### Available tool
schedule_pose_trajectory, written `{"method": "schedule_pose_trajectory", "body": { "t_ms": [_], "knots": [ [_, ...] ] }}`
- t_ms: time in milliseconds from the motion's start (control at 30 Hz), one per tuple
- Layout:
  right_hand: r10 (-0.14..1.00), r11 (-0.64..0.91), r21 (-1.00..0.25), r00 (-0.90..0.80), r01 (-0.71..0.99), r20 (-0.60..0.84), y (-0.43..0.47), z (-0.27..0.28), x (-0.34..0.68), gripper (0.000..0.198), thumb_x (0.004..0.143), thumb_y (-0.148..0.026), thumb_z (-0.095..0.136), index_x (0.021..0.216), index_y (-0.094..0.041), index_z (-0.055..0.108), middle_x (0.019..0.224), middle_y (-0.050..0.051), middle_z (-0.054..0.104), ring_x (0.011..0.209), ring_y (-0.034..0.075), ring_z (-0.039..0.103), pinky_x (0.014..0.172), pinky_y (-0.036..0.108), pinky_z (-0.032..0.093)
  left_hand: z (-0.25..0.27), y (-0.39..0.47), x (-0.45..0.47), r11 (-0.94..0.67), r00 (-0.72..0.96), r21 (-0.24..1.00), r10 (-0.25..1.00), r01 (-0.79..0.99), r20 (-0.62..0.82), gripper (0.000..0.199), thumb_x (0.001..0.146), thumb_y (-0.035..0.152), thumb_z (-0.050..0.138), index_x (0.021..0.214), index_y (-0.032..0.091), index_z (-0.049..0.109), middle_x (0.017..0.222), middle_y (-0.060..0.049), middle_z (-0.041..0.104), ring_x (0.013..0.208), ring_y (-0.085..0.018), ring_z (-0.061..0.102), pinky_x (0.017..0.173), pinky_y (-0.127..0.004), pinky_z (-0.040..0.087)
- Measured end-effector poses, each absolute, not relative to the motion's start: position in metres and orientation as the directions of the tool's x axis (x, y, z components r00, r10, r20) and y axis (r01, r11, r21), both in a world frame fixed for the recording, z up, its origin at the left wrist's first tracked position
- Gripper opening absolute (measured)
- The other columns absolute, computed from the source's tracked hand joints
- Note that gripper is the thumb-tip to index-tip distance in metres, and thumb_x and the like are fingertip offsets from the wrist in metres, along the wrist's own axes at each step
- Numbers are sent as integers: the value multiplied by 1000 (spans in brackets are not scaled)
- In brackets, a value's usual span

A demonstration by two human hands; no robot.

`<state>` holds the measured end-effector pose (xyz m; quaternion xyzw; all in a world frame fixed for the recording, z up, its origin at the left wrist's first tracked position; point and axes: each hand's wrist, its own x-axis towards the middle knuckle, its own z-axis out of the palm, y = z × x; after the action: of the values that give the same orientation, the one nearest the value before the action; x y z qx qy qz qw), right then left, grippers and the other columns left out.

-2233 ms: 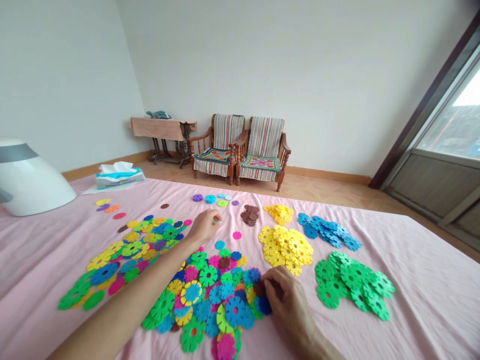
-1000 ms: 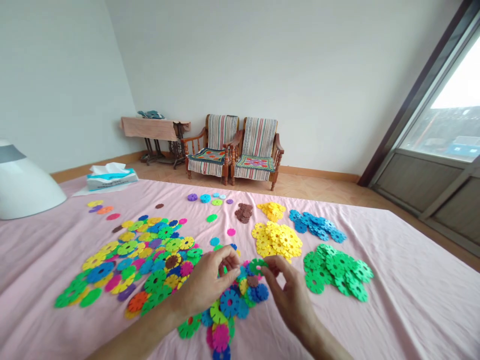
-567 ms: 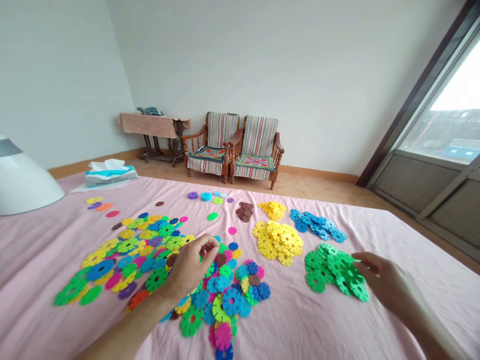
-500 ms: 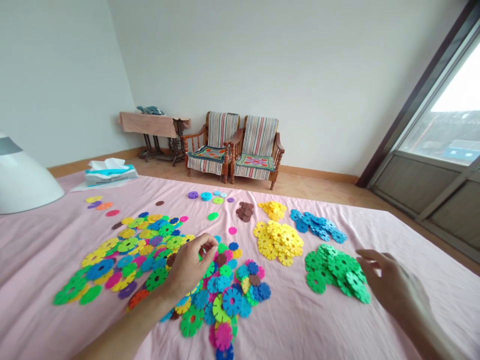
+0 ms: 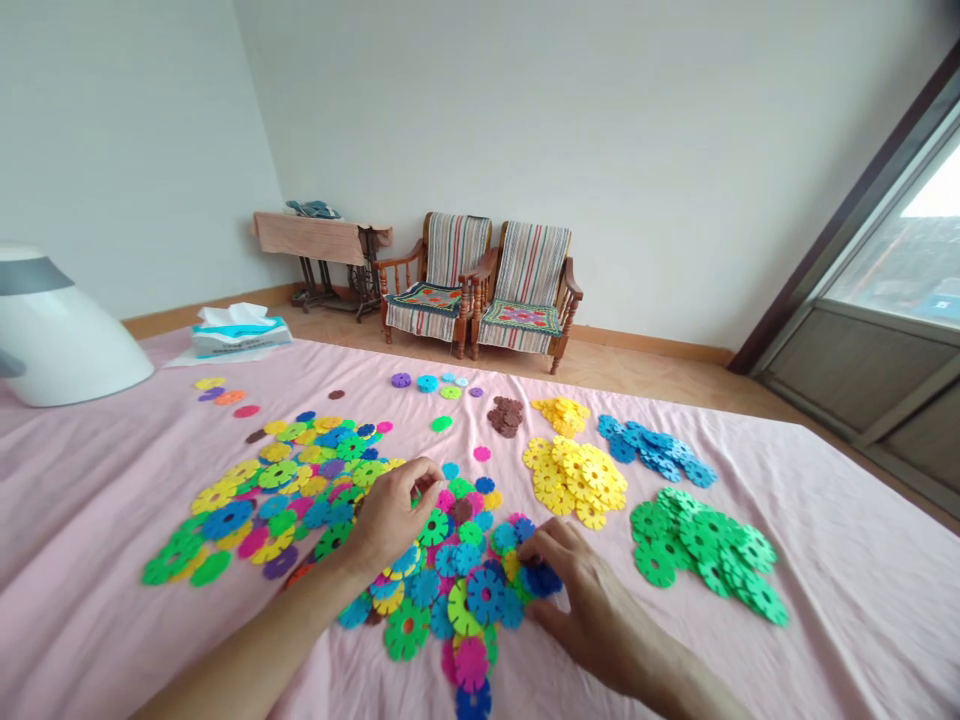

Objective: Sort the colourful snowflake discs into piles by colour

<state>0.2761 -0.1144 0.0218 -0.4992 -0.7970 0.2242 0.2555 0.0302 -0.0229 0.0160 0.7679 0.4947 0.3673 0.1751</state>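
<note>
My left hand (image 5: 394, 515) hovers over the mixed heap of coloured plastic snowflake discs (image 5: 277, 473). Its thumb and index finger curl together in a pinch; whatever they hold, if anything, is too small to make out. At the heap's right edge, my right hand (image 5: 592, 605) reaches down with thumb and fingers apart around a dark blue snowflake disc (image 5: 541, 580). Single-colour piles lie to the right: yellow discs (image 5: 574, 478), green discs (image 5: 701, 540), blue discs (image 5: 656, 450) and small brown discs (image 5: 506, 415).
Small loose discs, among them a purple one (image 5: 401, 380), dot the far part of the pink cloth (image 5: 750, 450). A tissue box (image 5: 240, 338) and a white kettle-like vessel (image 5: 71, 335) stand at left. Beyond are two wooden armchairs (image 5: 525, 270).
My right hand has moved left from beside the green pile to the mixed heap's right edge. More green discs lie at that pile's right side. My left hand stays pinched above the heap.
</note>
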Motion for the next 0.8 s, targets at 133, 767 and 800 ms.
{"method": "schedule_pose_trajectory", "body": {
  "t_ms": [133, 767, 800],
  "knots": [
    [898, 428, -575, -400, 698, 182, -110, 22, 273, 29, 75, -9, 60, 99, -23, 56, 99, 4, 56, 89, 18, 53, 77, 31, 45, 14, -22, 30, -439, 220, 656, 893, 614, 392, 10, 83, 23, 51, 78, 19, 59, 71, 1, 64, 66, -14, 60, 66, -23, 44],
    [924, 359, -767, -87, 533, 372, -103, -1, 273, 14, 86, -23, 51, 79, -20, 63, 85, 5, 62, 81, 17, 57, 72, 28, 44, 15, -20, 30, -401, 192, 697, 913, 595, 361, 12, 82, 23, 52, 76, 19, 60, 70, 1, 65, 68, -14, 62, 65, -23, 45],
    [931, 339, -791, -58, 509, 361, -100, 0, 275, 15, 86, -25, 52, 77, -20, 63, 84, 5, 63, 81, 17, 57, 72, 27, 44, 15, -20, 30, -399, 190, 697, 913, 596, 361, 12, 82, 23, 52, 76, 19, 60, 70, 1, 65, 68, -14, 62, 65, -23, 45]
  ]
}}
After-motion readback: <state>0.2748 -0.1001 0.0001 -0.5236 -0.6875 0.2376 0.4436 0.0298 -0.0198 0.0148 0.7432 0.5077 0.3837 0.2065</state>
